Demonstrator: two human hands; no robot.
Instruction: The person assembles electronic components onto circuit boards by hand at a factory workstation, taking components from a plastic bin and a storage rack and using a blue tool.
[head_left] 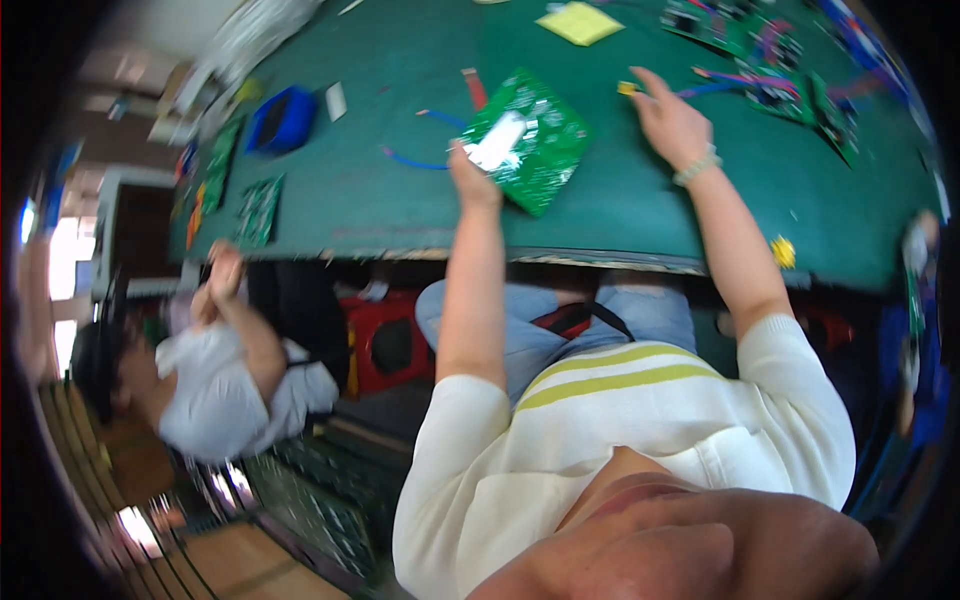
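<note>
My left hand [474, 180] grips a green circuit board [550, 150] by its left edge, thumb on top. The board is tilted above the table, and a bright glare covers part of its face. Red and blue wires [425, 160] stick out beyond its left side. Further right, my right hand [675, 122] is held over the table, with a small yellow piece [627, 88] at the tips of its thumb and finger. The piece is too small and blurred to name. A beaded bracelet circles the right wrist.
Wired circuit boards [780, 95] lie at the far right, a yellow pad [579, 23] at the back. Left stand a blue bin [281, 120] and more boards [260, 210]. Near the front edge lies a yellow item [783, 252]. Another person [220, 390] sits at left, hands raised.
</note>
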